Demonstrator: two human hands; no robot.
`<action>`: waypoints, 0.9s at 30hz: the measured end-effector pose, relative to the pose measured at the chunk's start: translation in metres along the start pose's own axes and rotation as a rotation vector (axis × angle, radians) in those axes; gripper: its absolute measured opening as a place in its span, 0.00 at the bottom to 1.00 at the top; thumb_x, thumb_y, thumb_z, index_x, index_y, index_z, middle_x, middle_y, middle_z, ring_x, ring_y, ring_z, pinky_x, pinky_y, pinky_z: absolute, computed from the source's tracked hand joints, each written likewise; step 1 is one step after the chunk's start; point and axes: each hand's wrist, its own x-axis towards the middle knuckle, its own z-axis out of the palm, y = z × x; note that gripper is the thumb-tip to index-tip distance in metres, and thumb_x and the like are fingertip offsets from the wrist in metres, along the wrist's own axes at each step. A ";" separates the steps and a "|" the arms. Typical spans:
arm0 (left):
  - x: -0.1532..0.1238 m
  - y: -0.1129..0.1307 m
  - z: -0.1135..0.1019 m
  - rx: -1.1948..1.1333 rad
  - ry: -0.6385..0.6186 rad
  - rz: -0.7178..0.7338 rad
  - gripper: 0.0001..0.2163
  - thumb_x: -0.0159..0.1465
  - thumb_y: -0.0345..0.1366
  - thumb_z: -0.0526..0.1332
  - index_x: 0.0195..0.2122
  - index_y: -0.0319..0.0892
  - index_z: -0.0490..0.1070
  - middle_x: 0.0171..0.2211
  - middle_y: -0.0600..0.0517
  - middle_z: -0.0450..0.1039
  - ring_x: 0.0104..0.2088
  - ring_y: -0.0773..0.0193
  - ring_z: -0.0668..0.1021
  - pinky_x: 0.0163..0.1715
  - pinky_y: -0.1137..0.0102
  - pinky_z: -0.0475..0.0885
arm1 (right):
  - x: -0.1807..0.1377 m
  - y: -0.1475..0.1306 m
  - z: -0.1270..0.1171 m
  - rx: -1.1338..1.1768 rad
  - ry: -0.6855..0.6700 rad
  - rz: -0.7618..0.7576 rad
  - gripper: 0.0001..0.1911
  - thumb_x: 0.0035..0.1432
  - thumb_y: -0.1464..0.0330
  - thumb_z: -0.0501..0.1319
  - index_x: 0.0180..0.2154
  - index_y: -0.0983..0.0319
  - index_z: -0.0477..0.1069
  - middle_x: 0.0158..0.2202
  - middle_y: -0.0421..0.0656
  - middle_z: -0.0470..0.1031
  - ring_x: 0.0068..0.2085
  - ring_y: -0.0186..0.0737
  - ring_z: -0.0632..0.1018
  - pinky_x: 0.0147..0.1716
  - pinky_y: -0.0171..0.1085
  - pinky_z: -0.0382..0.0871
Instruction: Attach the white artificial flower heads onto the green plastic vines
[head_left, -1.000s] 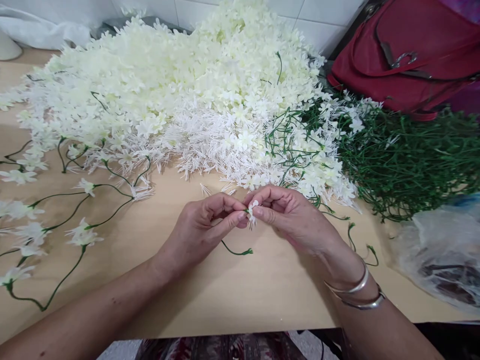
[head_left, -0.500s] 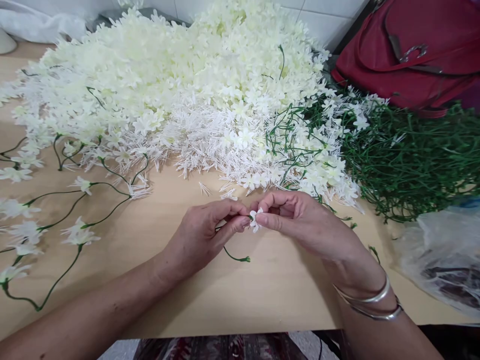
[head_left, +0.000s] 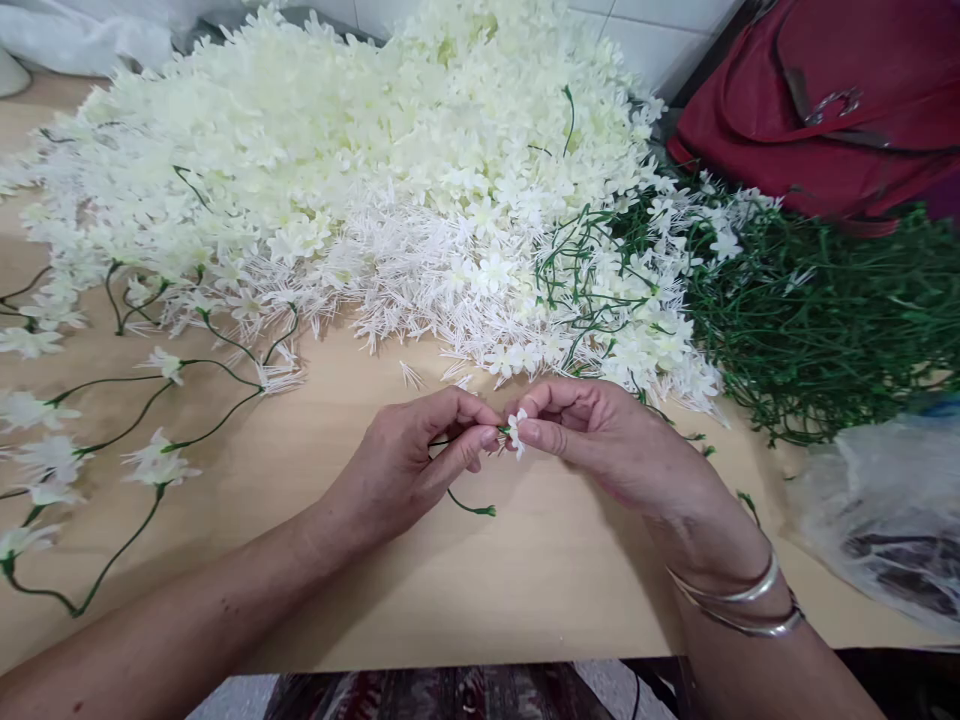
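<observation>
Over the front part of the table, my left hand (head_left: pixel 439 435) pinches a green artificial stem (head_left: pixel 472 509) whose free end curves out below the fingers. Between the two hands is a small white artificial flower (head_left: pixel 517 434), gripped by the thumb and fingertips of my right hand (head_left: pixel 585 430). The flower sits at the stem's upper end, its petals facing right. Fingertips hide the join between them. Just beyond the hands lies a big heap of white and pale yellow flower heads (head_left: pixel 450 190), mixed with thin white stamens (head_left: pixel 405 270).
Green stems (head_left: pixel 832 310) are piled on the right, below a red bag (head_left: pixel 832 100). A clear plastic bag (head_left: pixel 885 510) lies at the right edge. Stems with white flowers attached (head_left: pixel 157 465) are spread at left. The table's front edge (head_left: pixel 450 668) is close.
The flower and the fingertips holding it have shifted slightly right, and a little more of the stem's tip shows between the hands. Both hands keep their pinch.
</observation>
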 end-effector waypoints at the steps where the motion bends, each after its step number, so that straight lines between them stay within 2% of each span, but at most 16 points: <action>1: 0.000 0.000 0.000 -0.003 0.002 0.000 0.04 0.71 0.34 0.62 0.41 0.41 0.75 0.30 0.55 0.79 0.27 0.71 0.80 0.31 0.76 0.77 | 0.000 0.000 0.001 -0.012 0.007 0.001 0.14 0.57 0.57 0.75 0.32 0.60 0.78 0.32 0.40 0.79 0.35 0.36 0.76 0.39 0.37 0.70; 5: 0.000 0.002 0.001 -0.021 0.017 -0.007 0.04 0.72 0.34 0.62 0.40 0.40 0.74 0.28 0.56 0.78 0.27 0.72 0.80 0.30 0.78 0.75 | 0.001 0.001 0.004 -0.026 0.025 -0.046 0.14 0.58 0.57 0.74 0.32 0.60 0.77 0.33 0.41 0.81 0.37 0.37 0.78 0.41 0.38 0.72; 9: -0.001 0.001 0.000 0.010 0.027 0.050 0.03 0.72 0.32 0.62 0.39 0.40 0.73 0.28 0.56 0.79 0.28 0.72 0.81 0.31 0.78 0.75 | 0.002 0.004 0.007 -0.051 0.036 -0.058 0.13 0.60 0.57 0.72 0.33 0.60 0.76 0.33 0.42 0.81 0.37 0.39 0.80 0.41 0.39 0.73; 15: 0.000 0.001 -0.001 0.029 -0.009 0.098 0.04 0.73 0.29 0.60 0.40 0.40 0.73 0.30 0.55 0.80 0.30 0.72 0.82 0.34 0.78 0.75 | 0.004 0.006 0.009 0.018 -0.031 -0.066 0.13 0.61 0.59 0.72 0.33 0.60 0.75 0.33 0.43 0.83 0.37 0.39 0.82 0.42 0.40 0.76; 20: -0.001 0.001 -0.002 -0.003 -0.018 0.080 0.03 0.73 0.30 0.60 0.41 0.40 0.72 0.30 0.54 0.81 0.31 0.71 0.83 0.35 0.78 0.75 | 0.008 0.007 0.011 0.045 -0.053 -0.081 0.14 0.60 0.58 0.73 0.32 0.59 0.75 0.32 0.42 0.81 0.36 0.39 0.82 0.41 0.40 0.77; 27: 0.000 -0.001 -0.002 -0.085 -0.024 0.007 0.04 0.74 0.34 0.60 0.40 0.41 0.72 0.31 0.53 0.81 0.32 0.69 0.83 0.36 0.75 0.77 | 0.010 0.012 0.011 0.075 -0.009 -0.107 0.12 0.59 0.60 0.74 0.32 0.59 0.75 0.32 0.40 0.79 0.35 0.38 0.80 0.40 0.41 0.75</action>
